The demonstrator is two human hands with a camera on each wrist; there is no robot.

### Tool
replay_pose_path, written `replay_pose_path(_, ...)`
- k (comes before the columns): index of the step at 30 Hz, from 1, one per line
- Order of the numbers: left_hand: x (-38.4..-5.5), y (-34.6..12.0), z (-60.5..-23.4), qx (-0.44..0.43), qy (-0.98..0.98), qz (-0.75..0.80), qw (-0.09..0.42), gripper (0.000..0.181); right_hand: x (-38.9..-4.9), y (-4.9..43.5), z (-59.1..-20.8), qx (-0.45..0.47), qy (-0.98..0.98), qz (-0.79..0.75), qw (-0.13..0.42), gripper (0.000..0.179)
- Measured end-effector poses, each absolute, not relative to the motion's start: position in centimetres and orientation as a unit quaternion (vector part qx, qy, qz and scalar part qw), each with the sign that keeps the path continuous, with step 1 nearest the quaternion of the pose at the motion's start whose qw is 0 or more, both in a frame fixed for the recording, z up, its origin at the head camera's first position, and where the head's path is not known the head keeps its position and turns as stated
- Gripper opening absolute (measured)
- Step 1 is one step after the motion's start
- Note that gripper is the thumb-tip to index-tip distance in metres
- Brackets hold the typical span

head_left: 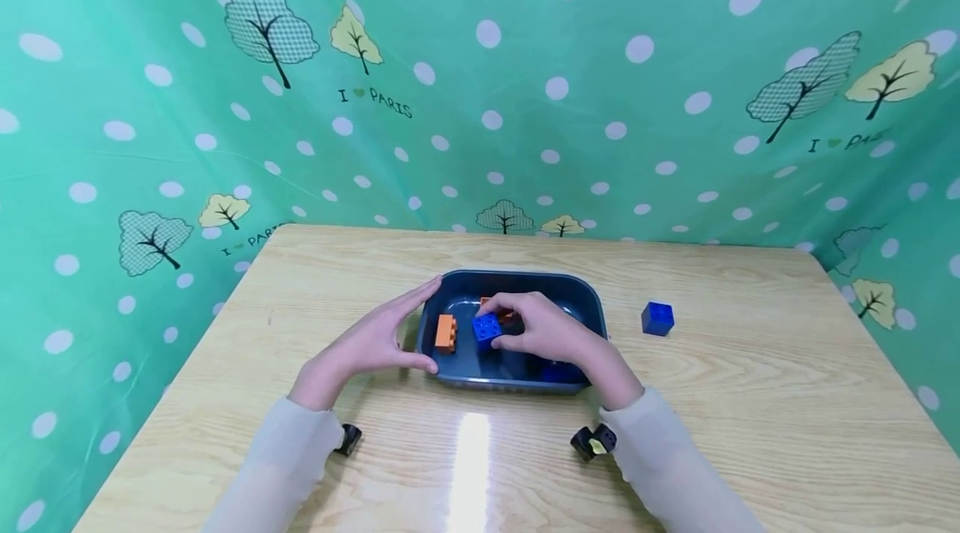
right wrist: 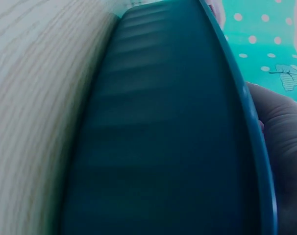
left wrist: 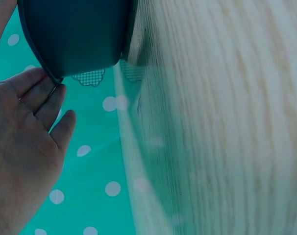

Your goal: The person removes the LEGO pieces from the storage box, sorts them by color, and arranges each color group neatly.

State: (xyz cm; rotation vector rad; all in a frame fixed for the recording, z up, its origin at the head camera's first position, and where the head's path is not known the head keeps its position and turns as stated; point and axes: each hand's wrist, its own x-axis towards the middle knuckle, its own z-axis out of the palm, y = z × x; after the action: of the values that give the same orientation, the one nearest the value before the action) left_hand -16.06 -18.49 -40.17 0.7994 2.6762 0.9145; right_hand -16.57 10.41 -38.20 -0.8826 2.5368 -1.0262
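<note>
Working from the left of the frame, the left hand (head_left: 378, 339) lies against the left end of the dark blue rectangular tray (head_left: 487, 386), fingers extended to the rear corner, thumb spread to the front corner, no brick in its grasp. The tray sits at the centre of the frame with its long axis running left to right. Inside its left end, an orange toy brick (head_left: 446, 334) stands with studs facing right and its long axis running toward the viewer. Next to the right, a blue studded brick (head_left: 487, 331) is pinched between the thumb and curled fingers of the right hand (head_left: 551, 329), studs upward. This brick lies between the hands, at the right hand's fingertips and apart from the left hand; being near-cubic, it shows no clear long axis. Contact with the tray floor cannot be confirmed. Behind those fingers, a second orange piece (head_left: 486, 301) is partly hidden. Right of the tray, well apart from both hands, another blue brick (head_left: 657, 319) rests on the wood-grain table (head_left: 750, 391).
</note>
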Motion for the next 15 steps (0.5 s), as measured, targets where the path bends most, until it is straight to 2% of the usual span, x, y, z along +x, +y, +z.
replay_pose_path(15, -15.9, -18.5, -40.2, 0.268, 0.907, 0.308, 0.097, 0.119, -15.7, 12.8, -36.7, -0.277, 0.885, -0.356, 0.114, 0.036)
